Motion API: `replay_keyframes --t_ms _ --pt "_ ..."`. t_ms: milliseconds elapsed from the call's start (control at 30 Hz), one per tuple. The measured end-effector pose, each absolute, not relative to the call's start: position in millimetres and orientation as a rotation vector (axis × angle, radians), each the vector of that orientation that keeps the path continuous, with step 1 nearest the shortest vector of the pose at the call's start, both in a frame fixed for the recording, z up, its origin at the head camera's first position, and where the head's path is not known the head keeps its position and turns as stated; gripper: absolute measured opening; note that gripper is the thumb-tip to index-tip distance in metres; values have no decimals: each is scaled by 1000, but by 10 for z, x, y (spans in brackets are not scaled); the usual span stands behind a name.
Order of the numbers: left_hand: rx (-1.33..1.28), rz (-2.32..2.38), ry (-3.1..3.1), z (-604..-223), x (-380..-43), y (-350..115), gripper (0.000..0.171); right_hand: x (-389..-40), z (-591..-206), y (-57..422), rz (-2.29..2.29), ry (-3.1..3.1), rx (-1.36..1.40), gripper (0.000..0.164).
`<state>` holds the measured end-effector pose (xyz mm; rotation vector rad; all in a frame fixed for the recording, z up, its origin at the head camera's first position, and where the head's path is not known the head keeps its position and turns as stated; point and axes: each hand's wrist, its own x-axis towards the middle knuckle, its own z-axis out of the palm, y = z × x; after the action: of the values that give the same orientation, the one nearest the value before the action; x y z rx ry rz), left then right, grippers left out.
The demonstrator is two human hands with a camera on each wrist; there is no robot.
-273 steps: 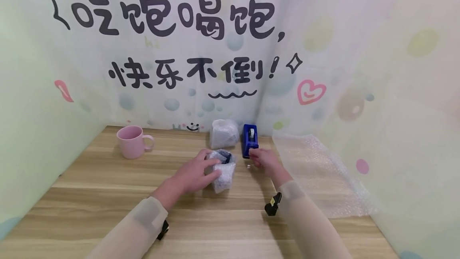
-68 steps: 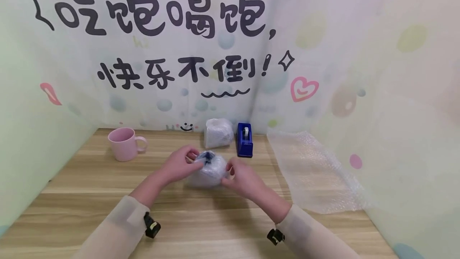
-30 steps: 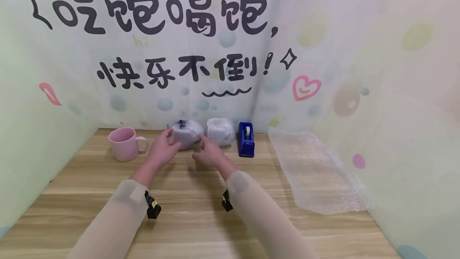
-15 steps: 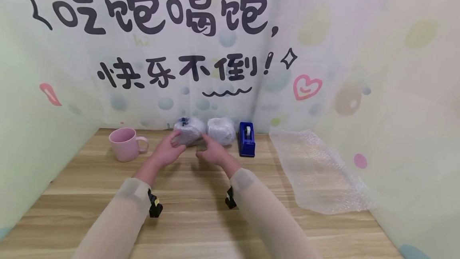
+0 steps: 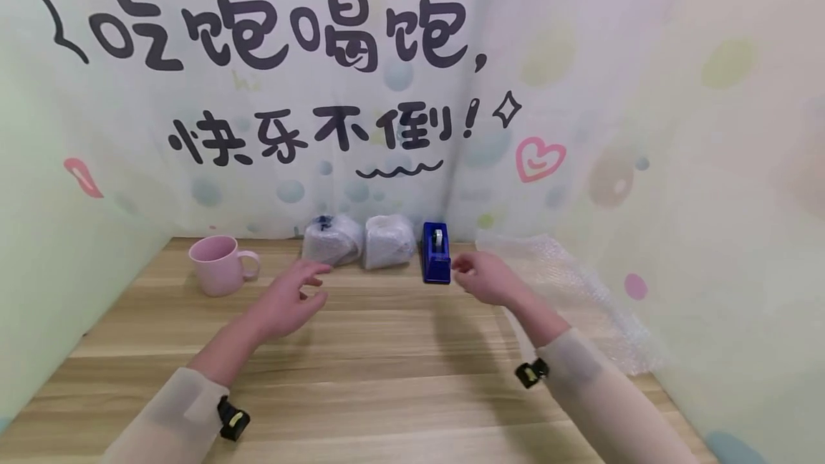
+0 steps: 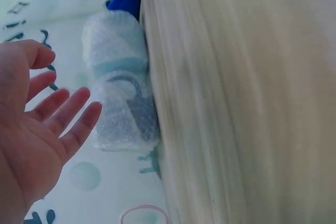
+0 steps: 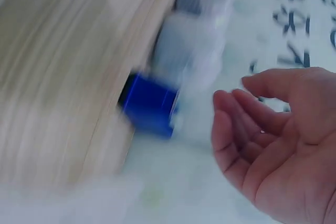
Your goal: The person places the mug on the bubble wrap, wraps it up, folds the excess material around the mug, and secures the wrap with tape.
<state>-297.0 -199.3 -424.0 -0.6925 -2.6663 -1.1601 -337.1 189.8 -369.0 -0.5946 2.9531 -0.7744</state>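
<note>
Two bubble-wrapped bundles stand side by side against the back wall. The left bundle shows dark blue at its top; the right bundle is whitish all over. My left hand hovers in front of the left bundle, fingers spread and holding nothing, as the left wrist view confirms. To the right of both bundles is a blue tape dispenser with a roll in it. Just right of the dispenser is my right hand, its fingers loosely curled around nothing in the right wrist view.
A pink mug stands at the back left, handle facing right. A sheet of bubble wrap lies along the right side of the wooden table, partly behind my right forearm. A printed cloth hangs behind.
The left bundle went from mid-table to the back wall beside the other one. Both hands then let go of it; the left drew back leftward, the right swung right past the dispenser.
</note>
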Motion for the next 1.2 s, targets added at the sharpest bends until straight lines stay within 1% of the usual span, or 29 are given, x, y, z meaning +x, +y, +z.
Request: replay_keyframes --t_ms 133,233,333,367,433,500,567,600,633,800,867,933,1067,1200 --pt "-758 -1107 -2702 -4228 -2778 -1993 40 -3228 -3785 2461 -669 2941 -396 26" --pt "-818 -1088 -2716 -4246 -2671 -2001 37 -3122 -3940 2763 -634 2869 -221 21" --pt "-871 -1076 -2713 -4290 -2614 -2017 33 -3046 -4125 2938 -605 2814 -108 20" --pt "-884 -1076 -2709 -4301 -2602 -2023 32 -3032 -4188 2973 -607 2807 -82 22" --pt "-889 -1081 -2710 -4319 -2590 -2032 31 -3021 -4293 3009 -597 2818 -62 28" --pt "-887 -1092 -2715 -4324 -2584 -2038 30 -3030 -4367 3008 -591 2845 -67 26" --pt "-884 -1107 -2717 -4322 -2578 -2037 28 -3050 -4413 2995 -553 2898 -115 17" --pt "-883 -1108 -2716 -4320 -2576 -2034 26 -3055 -4422 2985 -532 2924 -141 15" --pt "-882 -1107 -2713 -4316 -2572 -2028 25 -3059 -4431 2978 -516 2951 -168 19" --pt "-891 -1109 -2708 -4287 -2560 -1998 21 -3048 -4456 2964 -607 3097 -243 49" --pt "-882 -1138 -2705 -4276 -2563 -2009 21 -3027 -4419 2932 -686 3195 -282 58" --pt "-862 -1164 -2700 -4253 -2568 -2034 21 -2984 -4342 2860 -750 3292 -355 63" --pt "-794 -1177 -2688 -4185 -2591 -2082 24 -2799 -4123 2583 -823 3365 -619 65" --pt "-704 -1174 -2660 -4152 -2605 -2112 31 -2636 -4068 2329 -753 3318 -1076 70"
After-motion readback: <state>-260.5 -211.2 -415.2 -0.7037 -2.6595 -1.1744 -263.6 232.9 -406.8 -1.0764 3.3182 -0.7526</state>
